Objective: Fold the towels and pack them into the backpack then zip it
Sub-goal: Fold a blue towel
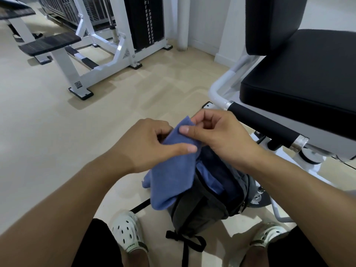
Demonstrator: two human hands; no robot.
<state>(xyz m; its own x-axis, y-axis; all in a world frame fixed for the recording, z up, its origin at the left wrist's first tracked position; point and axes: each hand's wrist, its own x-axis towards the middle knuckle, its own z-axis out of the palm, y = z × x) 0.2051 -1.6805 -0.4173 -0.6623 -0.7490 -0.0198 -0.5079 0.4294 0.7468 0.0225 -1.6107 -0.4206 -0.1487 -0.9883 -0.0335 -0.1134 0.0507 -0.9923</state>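
Both grips pinch the blue towel (171, 170): left hand (148, 145) mid-cloth, right hand (215, 135) at its top corner, above the open backpack (204, 207); the loose lower half, draped outside the backpack's left rim, may unfold or snag on entry.
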